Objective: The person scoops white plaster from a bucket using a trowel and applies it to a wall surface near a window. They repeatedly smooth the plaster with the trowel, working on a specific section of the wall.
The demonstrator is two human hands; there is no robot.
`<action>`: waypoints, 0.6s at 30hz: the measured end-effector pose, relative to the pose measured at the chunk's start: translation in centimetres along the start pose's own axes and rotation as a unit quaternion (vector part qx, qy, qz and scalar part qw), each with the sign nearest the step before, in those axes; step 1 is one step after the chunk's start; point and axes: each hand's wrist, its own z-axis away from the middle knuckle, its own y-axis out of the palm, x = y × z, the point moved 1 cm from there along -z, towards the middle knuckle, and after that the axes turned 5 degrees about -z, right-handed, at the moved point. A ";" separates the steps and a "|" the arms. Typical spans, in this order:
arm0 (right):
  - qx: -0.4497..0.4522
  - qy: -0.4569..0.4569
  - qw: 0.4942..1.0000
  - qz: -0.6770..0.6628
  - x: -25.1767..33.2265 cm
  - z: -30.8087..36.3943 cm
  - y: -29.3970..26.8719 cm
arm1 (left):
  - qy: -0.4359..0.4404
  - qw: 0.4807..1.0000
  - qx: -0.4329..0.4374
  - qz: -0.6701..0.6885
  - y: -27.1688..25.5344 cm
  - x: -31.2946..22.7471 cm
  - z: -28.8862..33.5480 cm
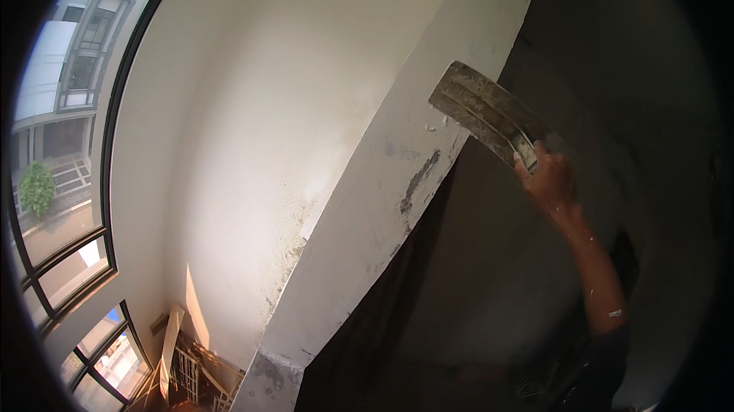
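right hand (549,176): up at the right of the frame, fingers curled shut around a handle, knuckles pretty much facing the camera
right forearm: bare, a few pale specks on it, runs from lower right up to the wrist
left hand: out of frame

Daylight comes in thru the window (61,183) at left of frame, bright w/ glare at the top pane. White wall (260,129) lit softly, a sunlit patch at lower left. Right half is deep shadow (little detail there). Fisheye bends edges; black vignette rings the frame. Hand (552,181) slightly blurred.
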 end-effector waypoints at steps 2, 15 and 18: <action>-0.072 0.043 0.996 0.014 -0.8 -3.7 -0.2 | -0.015 1.000 -0.008 -0.010 -0.8 0.0 0.2; -0.086 0.072 0.993 -0.017 -3.1 -5.2 -0.8 | -0.031 0.999 0.027 -0.008 -0.9 -0.3 0.5; -0.047 0.088 0.993 -0.068 -1.5 -2.5 -0.1 | -0.026 0.998 0.053 -0.007 -1.8 -0.6 0.1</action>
